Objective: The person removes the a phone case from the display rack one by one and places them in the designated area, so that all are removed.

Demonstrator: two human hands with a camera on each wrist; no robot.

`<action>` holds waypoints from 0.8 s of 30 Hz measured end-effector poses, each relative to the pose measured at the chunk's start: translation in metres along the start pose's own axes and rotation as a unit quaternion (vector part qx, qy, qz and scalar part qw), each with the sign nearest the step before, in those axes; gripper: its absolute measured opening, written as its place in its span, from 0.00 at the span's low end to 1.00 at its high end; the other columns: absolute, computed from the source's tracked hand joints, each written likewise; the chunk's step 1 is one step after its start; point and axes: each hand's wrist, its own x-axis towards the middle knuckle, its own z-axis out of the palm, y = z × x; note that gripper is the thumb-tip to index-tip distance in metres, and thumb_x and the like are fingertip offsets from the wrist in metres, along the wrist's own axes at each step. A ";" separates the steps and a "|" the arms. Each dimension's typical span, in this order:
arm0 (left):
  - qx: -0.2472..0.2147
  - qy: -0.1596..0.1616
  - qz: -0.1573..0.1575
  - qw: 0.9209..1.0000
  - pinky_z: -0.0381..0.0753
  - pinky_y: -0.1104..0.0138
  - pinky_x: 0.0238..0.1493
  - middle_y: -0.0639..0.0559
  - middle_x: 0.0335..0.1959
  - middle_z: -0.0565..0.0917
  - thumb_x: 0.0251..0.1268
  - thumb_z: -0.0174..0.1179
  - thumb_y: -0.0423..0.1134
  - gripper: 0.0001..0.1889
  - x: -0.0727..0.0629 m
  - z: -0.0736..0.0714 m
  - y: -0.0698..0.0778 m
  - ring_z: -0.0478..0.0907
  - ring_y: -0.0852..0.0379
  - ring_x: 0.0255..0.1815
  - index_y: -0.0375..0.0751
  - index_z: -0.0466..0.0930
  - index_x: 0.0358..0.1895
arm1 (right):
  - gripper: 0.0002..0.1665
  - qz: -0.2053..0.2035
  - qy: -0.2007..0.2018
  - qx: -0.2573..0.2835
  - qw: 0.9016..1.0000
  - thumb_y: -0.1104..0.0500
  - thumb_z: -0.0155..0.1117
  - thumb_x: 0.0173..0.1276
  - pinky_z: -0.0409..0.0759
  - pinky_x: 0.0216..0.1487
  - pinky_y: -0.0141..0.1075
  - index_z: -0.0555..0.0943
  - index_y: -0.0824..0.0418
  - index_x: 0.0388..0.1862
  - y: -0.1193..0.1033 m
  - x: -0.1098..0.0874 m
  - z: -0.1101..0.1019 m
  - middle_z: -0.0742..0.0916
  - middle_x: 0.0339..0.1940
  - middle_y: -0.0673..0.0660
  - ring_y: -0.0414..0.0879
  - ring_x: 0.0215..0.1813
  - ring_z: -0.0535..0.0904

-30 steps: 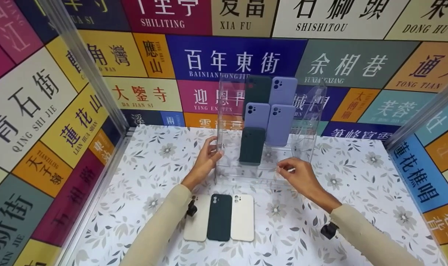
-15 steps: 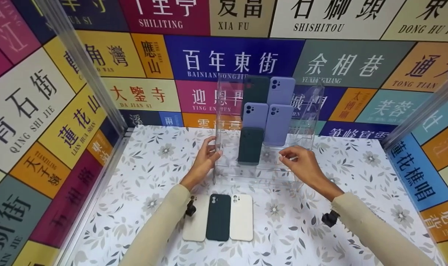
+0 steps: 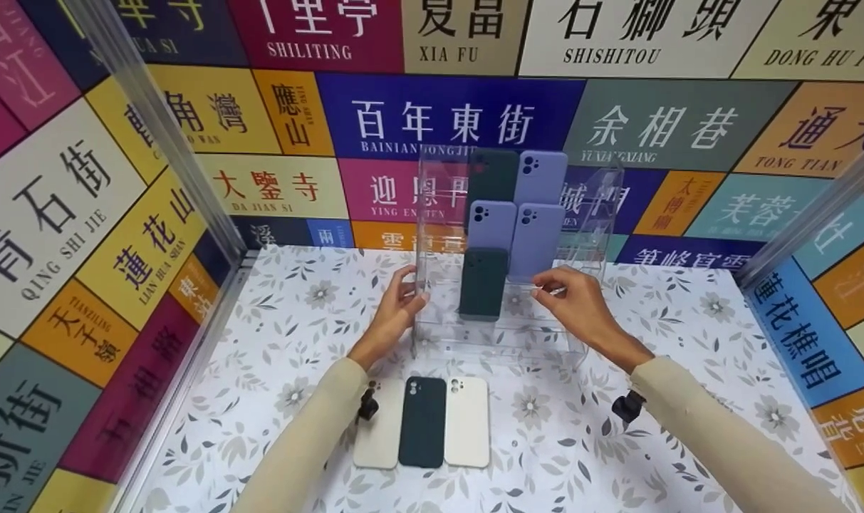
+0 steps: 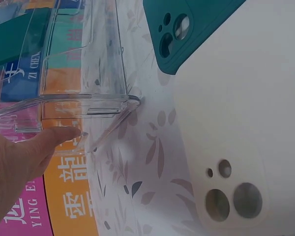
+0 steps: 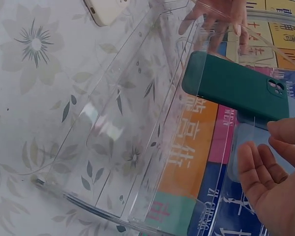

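Note:
A clear tiered display stand holds several phone cases leaning upright. At its left side, my left hand grips the side panel, thumb in front; the thumb shows against the clear edge in the left wrist view. My right hand is beside the bottom of the lower right purple case, fingers loosely bent. In the right wrist view a gap shows between its thumb and fingers. A dark green case stands on the lowest occupied tier, left of that hand.
Flat on the floral tabletop, before the stand, lie a cream case, a dark green case and another cream case. The left sleeve overhangs the first one. Colourful sign-covered walls rise behind and at both sides.
My right hand has lifted from the stand's lower front to the base of the lower right purple case. The left hand stays on the stand's side, and the cases keep their places.

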 end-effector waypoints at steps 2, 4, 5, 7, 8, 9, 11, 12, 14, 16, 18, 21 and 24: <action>-0.001 0.001 -0.003 1.000 0.73 0.33 0.74 0.30 0.74 0.75 0.82 0.60 0.36 0.34 -0.001 0.000 0.000 0.77 0.34 0.74 0.47 0.59 0.86 | 0.11 -0.001 -0.001 0.001 1.000 0.68 0.73 0.76 0.81 0.48 0.24 0.92 0.66 0.54 -0.001 0.001 0.001 0.91 0.48 0.62 0.54 0.49 0.88; -0.002 0.003 -0.003 1.000 0.73 0.33 0.74 0.30 0.74 0.75 0.82 0.60 0.35 0.34 -0.001 0.000 0.000 0.77 0.34 0.74 0.47 0.60 0.86 | 0.11 -0.001 -0.002 0.006 1.000 0.67 0.73 0.76 0.81 0.49 0.24 0.92 0.66 0.54 -0.003 0.002 0.002 0.91 0.48 0.62 0.54 0.49 0.88; -0.001 0.004 -0.002 1.000 0.73 0.33 0.74 0.30 0.74 0.75 0.82 0.60 0.36 0.34 -0.001 0.000 0.000 0.77 0.34 0.75 0.47 0.60 0.86 | 0.11 -0.002 -0.001 0.008 1.000 0.67 0.73 0.76 0.81 0.49 0.24 0.92 0.66 0.54 -0.003 0.003 0.002 0.91 0.49 0.62 0.54 0.49 0.87; 0.002 0.004 -0.001 1.000 0.72 0.33 0.74 0.30 0.74 0.75 0.82 0.60 0.36 0.34 -0.001 0.000 0.000 0.76 0.34 0.75 0.47 0.60 0.86 | 0.11 0.000 0.000 0.013 1.000 0.66 0.73 0.76 0.81 0.49 0.24 0.92 0.66 0.54 -0.004 0.004 0.003 0.91 0.49 0.61 0.54 0.50 0.87; 0.004 0.003 -0.001 1.000 0.72 0.33 0.74 0.30 0.75 0.75 0.82 0.60 0.36 0.34 -0.001 0.000 0.000 0.76 0.34 0.75 0.47 0.60 0.86 | 0.11 0.001 0.002 0.017 1.000 0.66 0.74 0.76 0.81 0.49 0.24 0.92 0.66 0.54 -0.005 0.005 0.004 0.91 0.49 0.61 0.54 0.50 0.87; 0.005 0.002 -0.001 1.000 0.72 0.33 0.74 0.30 0.75 0.75 0.82 0.60 0.37 0.34 -0.001 0.000 0.001 0.76 0.33 0.76 0.48 0.60 0.86 | 0.11 0.002 0.003 0.019 1.000 0.66 0.74 0.76 0.81 0.49 0.24 0.91 0.66 0.54 -0.005 0.006 0.004 0.91 0.48 0.61 0.54 0.50 0.87; 0.009 0.000 -0.003 1.000 0.72 0.34 0.75 0.30 0.75 0.74 0.82 0.60 0.37 0.34 -0.001 0.000 0.000 0.76 0.34 0.76 0.49 0.60 0.86 | 0.11 0.004 0.006 0.025 1.000 0.66 0.74 0.75 0.81 0.49 0.24 0.91 0.66 0.55 -0.006 0.007 0.006 0.91 0.48 0.60 0.54 0.50 0.88; 0.009 -0.001 -0.004 1.000 0.72 0.35 0.75 0.30 0.76 0.74 0.82 0.61 0.37 0.34 -0.001 0.001 0.001 0.76 0.34 0.76 0.49 0.60 0.86 | 0.12 0.006 0.007 0.028 1.000 0.66 0.74 0.75 0.81 0.49 0.24 0.91 0.66 0.55 -0.006 0.007 0.007 0.91 0.49 0.60 0.53 0.50 0.88; 0.007 -0.001 -0.003 1.000 0.73 0.36 0.75 0.29 0.75 0.74 0.82 0.61 0.37 0.34 0.000 0.001 0.000 0.76 0.33 0.75 0.49 0.61 0.85 | 0.12 0.005 0.009 0.032 0.999 0.67 0.74 0.75 0.81 0.49 0.24 0.91 0.66 0.55 -0.007 0.009 0.009 0.91 0.49 0.61 0.54 0.50 0.88; 0.004 -0.002 0.004 1.000 0.73 0.38 0.75 0.28 0.74 0.75 0.82 0.61 0.36 0.34 0.001 0.001 0.000 0.77 0.32 0.74 0.47 0.61 0.85 | 0.13 0.005 0.009 0.035 0.999 0.67 0.74 0.76 0.81 0.50 0.24 0.91 0.66 0.56 -0.007 0.010 0.010 0.91 0.50 0.61 0.55 0.51 0.88; 0.003 0.000 0.010 1.000 0.74 0.39 0.75 0.27 0.74 0.75 0.81 0.61 0.35 0.34 0.002 0.001 -0.001 0.78 0.32 0.73 0.45 0.61 0.85 | 0.13 0.004 0.010 0.038 0.999 0.66 0.74 0.76 0.81 0.50 0.24 0.90 0.66 0.57 -0.009 0.011 0.012 0.91 0.50 0.61 0.55 0.52 0.88; 0.005 0.004 0.014 1.000 0.75 0.39 0.74 0.27 0.73 0.76 0.82 0.61 0.34 0.34 0.001 0.001 -0.002 0.78 0.31 0.72 0.44 0.61 0.85 | 0.13 0.002 0.007 0.041 0.999 0.66 0.74 0.76 0.81 0.51 0.24 0.90 0.66 0.57 -0.011 0.013 0.013 0.91 0.51 0.61 0.55 0.52 0.88; 0.007 0.009 0.016 1.000 0.75 0.38 0.73 0.29 0.72 0.77 0.81 0.61 0.34 0.34 0.000 0.001 -0.002 0.78 0.32 0.72 0.44 0.61 0.85 | 0.14 0.002 0.003 0.045 0.999 0.66 0.74 0.76 0.81 0.51 0.24 0.90 0.65 0.58 -0.014 0.016 0.014 0.91 0.51 0.61 0.54 0.52 0.88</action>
